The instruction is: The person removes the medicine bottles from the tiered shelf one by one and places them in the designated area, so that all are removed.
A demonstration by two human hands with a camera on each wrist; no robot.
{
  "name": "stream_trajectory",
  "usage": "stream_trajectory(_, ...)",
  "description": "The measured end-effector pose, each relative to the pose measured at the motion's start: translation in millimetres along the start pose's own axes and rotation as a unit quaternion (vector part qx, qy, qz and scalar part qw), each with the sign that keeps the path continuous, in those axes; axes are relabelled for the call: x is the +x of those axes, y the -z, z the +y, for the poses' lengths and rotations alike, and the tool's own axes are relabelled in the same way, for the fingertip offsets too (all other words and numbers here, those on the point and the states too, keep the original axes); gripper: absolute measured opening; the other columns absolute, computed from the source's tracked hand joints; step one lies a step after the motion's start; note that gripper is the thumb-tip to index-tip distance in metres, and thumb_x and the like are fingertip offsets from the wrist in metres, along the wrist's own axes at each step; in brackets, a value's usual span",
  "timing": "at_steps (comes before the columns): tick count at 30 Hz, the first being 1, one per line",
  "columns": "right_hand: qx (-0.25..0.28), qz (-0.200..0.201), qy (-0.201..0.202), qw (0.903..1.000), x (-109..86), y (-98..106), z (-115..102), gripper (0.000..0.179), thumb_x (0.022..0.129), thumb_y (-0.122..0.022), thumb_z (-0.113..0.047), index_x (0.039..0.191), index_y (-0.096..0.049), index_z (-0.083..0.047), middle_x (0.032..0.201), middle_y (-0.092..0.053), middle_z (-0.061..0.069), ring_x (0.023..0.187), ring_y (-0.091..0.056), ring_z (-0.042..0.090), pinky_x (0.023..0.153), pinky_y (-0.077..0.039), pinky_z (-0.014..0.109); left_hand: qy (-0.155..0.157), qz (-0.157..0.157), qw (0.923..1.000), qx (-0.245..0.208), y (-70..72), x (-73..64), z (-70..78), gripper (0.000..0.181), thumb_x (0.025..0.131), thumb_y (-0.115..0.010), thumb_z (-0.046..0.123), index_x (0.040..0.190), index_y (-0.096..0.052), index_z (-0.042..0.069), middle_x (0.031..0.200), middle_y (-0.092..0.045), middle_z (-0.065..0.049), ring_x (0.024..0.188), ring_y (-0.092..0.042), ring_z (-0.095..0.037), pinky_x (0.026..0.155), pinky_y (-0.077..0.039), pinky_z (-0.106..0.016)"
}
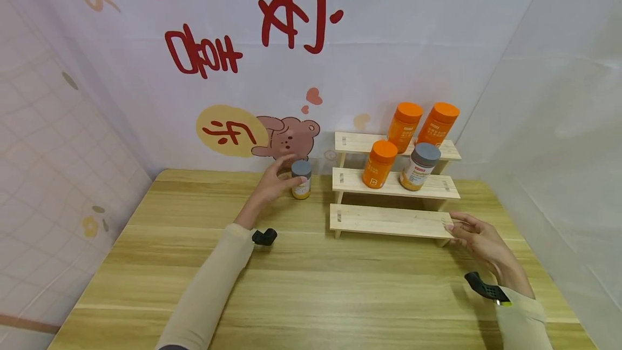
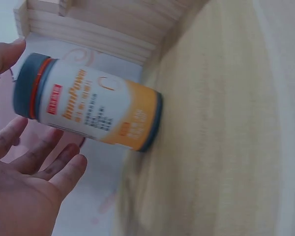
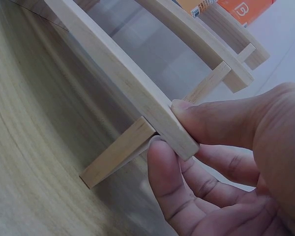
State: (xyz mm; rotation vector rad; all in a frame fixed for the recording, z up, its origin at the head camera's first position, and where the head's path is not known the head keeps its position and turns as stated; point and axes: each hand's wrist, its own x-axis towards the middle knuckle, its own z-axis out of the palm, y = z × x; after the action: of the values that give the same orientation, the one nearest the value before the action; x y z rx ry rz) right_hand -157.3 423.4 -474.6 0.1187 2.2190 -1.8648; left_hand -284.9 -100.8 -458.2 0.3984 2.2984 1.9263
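Observation:
A white-and-yellow pill bottle with a grey lid (image 1: 301, 183) stands upright on the table by the back wall. My left hand (image 1: 278, 181) is right at it, thumb and fingers spread on either side of the lid. In the left wrist view the label of the bottle (image 2: 88, 101) faces the camera, and the fingers of the left hand (image 2: 32, 187) are loosely extended. With thumb and fingers, my right hand (image 3: 226, 157) pinches the right end of the lowest board of a three-step wooden display rack (image 1: 389, 221). Nothing stands on that board.
Two orange bottles, one of them the left orange bottle (image 1: 404, 128), stand on the rack's top step. The middle step holds an orange bottle (image 1: 379, 165) and a grey-lidded bottle (image 1: 419, 167). Behind the wooden table (image 1: 311, 285) rises a printed white wall (image 1: 389, 26).

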Motion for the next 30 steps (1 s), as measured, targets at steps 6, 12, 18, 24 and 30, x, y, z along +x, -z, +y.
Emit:
stream_trajectory(6,-0.003,-0.003,0.003,1.0000,-0.4,0.0,2.4,0.052,0.101,-0.067,-0.016,0.146,-0.043,-0.007,0.103,-0.069,-0.008,0.090,-0.066,0.007,0.079,-0.060,0.026,-0.018,0.002,0.9998,0.005,5.0,-3.2,13.8,0.075,0.092,-0.079,0.026,0.156,-0.041,0.016,0.154,-0.048,-0.016,0.146,-0.042,-0.034,0.126,-0.030,-0.050)
stream_trajectory(12,0.001,-0.005,0.002,1.0000,-0.8,0.6,3.5,0.049,0.101,-0.066,-0.016,0.144,-0.044,-0.009,0.103,-0.068,-0.008,0.090,-0.066,0.008,0.079,-0.060,0.025,-0.037,-0.001,0.9993,0.008,6.6,-4.1,28.6,0.074,0.094,-0.077,0.025,0.157,-0.040,0.013,0.153,-0.048,-0.020,0.144,-0.044,-0.038,0.126,-0.028,-0.054)
stream_trajectory(18,-0.009,-0.003,0.004,0.9999,-1.1,0.8,3.0,0.050,0.101,-0.066,-0.017,0.145,-0.044,-0.009,0.104,-0.068,-0.009,0.090,-0.066,0.007,0.079,-0.060,0.026,-0.048,0.009,0.9983,0.033,6.9,-2.1,47.8,0.074,0.093,-0.076,0.031,0.157,-0.040,0.018,0.155,-0.047,-0.013,0.145,-0.046,-0.034,0.123,-0.034,-0.054)
stream_trajectory(24,-0.007,-0.002,-0.001,1.0000,-0.6,1.5,2.0,0.051,0.101,-0.066,-0.018,0.145,-0.042,-0.008,0.105,-0.067,-0.008,0.091,-0.066,0.007,0.080,-0.060,0.026,-0.060,0.003,0.9976,0.035,4.2,-0.6,68.4,0.074,0.093,-0.076,0.036,0.156,-0.041,0.021,0.154,-0.049,-0.011,0.146,-0.045,-0.033,0.121,-0.038,-0.051)
stream_trajectory(30,-0.005,-0.003,-0.001,1.0000,-0.3,1.9,1.9,0.053,0.101,-0.067,-0.018,0.146,-0.041,-0.006,0.105,-0.067,-0.008,0.092,-0.066,0.007,0.081,-0.060,0.026,-0.093,-0.008,0.9951,0.033,0.6,2.7,85.3,0.072,0.092,-0.077,0.038,0.154,-0.045,0.022,0.153,-0.050,-0.010,0.146,-0.045,-0.031,0.122,-0.036,-0.055)
